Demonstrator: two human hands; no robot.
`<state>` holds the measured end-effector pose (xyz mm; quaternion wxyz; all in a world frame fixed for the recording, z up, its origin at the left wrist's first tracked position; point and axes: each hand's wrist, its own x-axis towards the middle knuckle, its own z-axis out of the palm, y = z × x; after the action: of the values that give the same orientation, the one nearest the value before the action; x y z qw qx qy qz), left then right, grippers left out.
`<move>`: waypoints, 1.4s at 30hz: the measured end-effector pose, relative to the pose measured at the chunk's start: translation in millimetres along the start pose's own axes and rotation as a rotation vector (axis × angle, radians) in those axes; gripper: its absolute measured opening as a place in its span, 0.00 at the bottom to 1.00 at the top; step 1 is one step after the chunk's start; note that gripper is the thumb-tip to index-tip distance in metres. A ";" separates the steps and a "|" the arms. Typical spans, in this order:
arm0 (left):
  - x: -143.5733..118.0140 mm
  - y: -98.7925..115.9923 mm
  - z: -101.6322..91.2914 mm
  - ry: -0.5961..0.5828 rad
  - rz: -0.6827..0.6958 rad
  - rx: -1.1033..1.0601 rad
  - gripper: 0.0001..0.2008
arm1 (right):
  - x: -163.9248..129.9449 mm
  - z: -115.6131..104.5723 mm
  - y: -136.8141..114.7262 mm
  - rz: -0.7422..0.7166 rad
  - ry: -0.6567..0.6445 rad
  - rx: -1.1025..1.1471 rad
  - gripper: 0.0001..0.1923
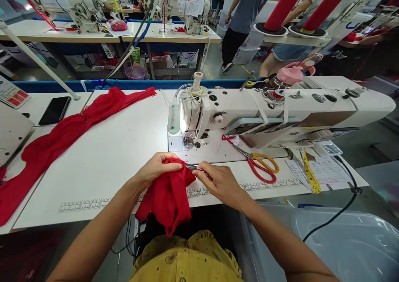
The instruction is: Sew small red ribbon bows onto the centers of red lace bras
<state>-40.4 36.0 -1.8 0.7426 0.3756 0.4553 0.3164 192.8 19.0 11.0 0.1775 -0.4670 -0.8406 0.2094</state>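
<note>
My left hand [160, 169] pinches the gathered upper edge of a red fabric piece [170, 203], which hangs over the table's front edge. In my right hand [220, 182] is a small pair of thread snips [190, 166], its metal tip touching the red fabric beside my left fingertips. My palm and fingers hide most of the snips' handle. Just beyond both hands stands a white sewing machine [243, 103], its needle area lit. To the right of my right hand lie scissors [262, 163] with orange and red handles.
A long strip of red fabric [62, 136] stretches across the left of the white table [124, 149], near a black phone [55, 110]. At right are a yellow tape measure [310, 174], papers [330, 171] and a plastic bin [343, 240]. Red thread cones [285, 7] stand above; people work behind.
</note>
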 end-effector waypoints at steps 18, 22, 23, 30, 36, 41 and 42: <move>-0.6 0.8 1.5 -0.010 0.005 0.018 0.12 | 6.6 5.1 -0.8 -0.037 0.014 -0.063 0.17; -0.6 0.5 1.5 -0.008 0.001 0.022 0.12 | 8.2 5.4 -1.2 -0.030 0.000 -0.052 0.18; -0.5 0.4 1.3 -0.007 0.001 0.025 0.12 | 8.3 5.4 -1.1 -0.027 -0.004 -0.045 0.18; -0.3 -0.2 0.0 -0.002 0.004 0.047 0.13 | 11.1 2.1 2.2 -0.016 -0.058 0.046 0.18; -0.4 -0.2 -1.1 -0.003 0.001 0.056 0.12 | 13.4 -3.1 5.0 -0.052 -0.079 -0.016 0.16; 0.1 0.9 -1.0 -0.011 -0.008 0.057 0.13 | 14.7 -7.0 8.3 -0.111 -0.080 -0.079 0.18; 0.1 1.1 -0.8 -0.015 -0.012 0.053 0.12 | 15.0 -7.4 8.9 -0.120 -0.078 -0.098 0.19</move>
<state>-41.2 36.9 -1.1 0.7377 0.3946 0.4603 0.2968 195.3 37.5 14.3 0.1338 -0.4154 -0.8826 0.1749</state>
